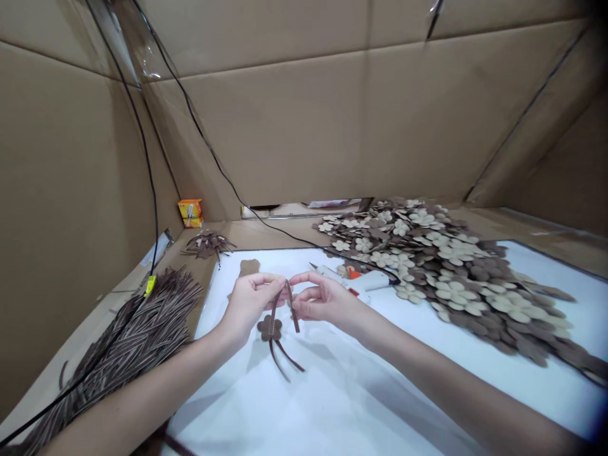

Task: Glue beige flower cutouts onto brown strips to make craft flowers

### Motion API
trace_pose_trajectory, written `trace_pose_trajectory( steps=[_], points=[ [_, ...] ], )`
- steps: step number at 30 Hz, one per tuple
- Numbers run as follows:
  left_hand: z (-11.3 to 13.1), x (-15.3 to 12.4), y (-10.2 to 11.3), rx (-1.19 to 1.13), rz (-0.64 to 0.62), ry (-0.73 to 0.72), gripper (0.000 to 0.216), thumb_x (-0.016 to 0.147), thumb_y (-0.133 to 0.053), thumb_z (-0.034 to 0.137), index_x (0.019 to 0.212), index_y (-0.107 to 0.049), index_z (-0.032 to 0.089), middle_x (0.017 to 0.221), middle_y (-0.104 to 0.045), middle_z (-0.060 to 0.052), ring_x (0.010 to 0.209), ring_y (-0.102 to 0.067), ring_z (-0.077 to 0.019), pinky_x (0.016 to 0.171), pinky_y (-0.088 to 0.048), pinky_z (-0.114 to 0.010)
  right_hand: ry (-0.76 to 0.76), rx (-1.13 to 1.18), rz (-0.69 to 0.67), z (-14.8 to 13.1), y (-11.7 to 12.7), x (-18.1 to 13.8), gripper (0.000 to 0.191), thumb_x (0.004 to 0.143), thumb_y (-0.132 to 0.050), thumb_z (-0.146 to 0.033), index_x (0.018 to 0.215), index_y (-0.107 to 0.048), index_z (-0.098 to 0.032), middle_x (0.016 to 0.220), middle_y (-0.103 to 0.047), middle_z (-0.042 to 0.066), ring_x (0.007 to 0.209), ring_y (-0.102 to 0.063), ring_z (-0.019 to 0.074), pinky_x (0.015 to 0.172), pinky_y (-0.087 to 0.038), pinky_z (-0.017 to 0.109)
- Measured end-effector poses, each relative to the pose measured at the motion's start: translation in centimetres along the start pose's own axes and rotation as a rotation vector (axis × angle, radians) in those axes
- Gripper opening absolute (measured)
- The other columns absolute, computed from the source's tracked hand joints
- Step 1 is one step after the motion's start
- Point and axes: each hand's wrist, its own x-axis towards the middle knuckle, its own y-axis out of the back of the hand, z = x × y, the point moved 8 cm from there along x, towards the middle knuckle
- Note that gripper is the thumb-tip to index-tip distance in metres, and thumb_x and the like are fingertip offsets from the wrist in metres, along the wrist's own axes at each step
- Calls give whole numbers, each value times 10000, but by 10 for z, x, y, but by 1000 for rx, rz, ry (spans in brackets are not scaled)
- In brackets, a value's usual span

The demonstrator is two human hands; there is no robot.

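A narrow brown strip with light stitching (292, 308) is bent over at the top, its two ends hanging down. My left hand (251, 303) is closed, pinching the strip at the bend between thumb and fingers. From the other side my right hand (329, 300) has its fingers curled on the strip's right-hand length. Just below my hands is a brown flower-shaped piece (263, 327) with two thin dark tails (287, 357) over the white board (304, 411). One length of the strip passes in front of the flower piece; whether they are joined I cannot tell.
A white glue gun (373, 281) and a pointed cutter (325, 271) lie behind my right hand. Brown and cream flower pieces (456, 294) are heaped at right. Many strips (156, 316) lie at left under a black cable (151, 171). An orange box (190, 213) stands by the cardboard wall (304, 133).
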Motion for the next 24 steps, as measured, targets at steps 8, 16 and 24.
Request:
trace_pose_trajectory(
  steps=[8,16,24],
  points=[
    [-10,0,0,-69,38,19,266,657,-691,370,707,-660,111,683,-670,-62,629,-598,-129,675,-476,-259,16,37,-36,12,-6,4,457,581,-756,-294,943,-494,-196,624,-581,-63,582,-607,122,659,-469,292],
    [-14,0,-2,-47,1,42,331,622,-718,419,724,-648,112,712,-696,-90,701,-649,-183,703,-500,-299,198,-238,62,-29,17,-3,269,726,-630,-392,900,-567,-197,756,-612,7,743,-585,165,688,-434,289],
    [-16,-7,-12,13,-131,50,346,674,-669,455,714,-665,111,600,-619,-45,453,-501,-84,385,-333,-173,243,-376,1,-32,7,-6,260,717,-634,-425,719,-603,-166,671,-620,20,658,-563,151,622,-438,271]
  ],
)
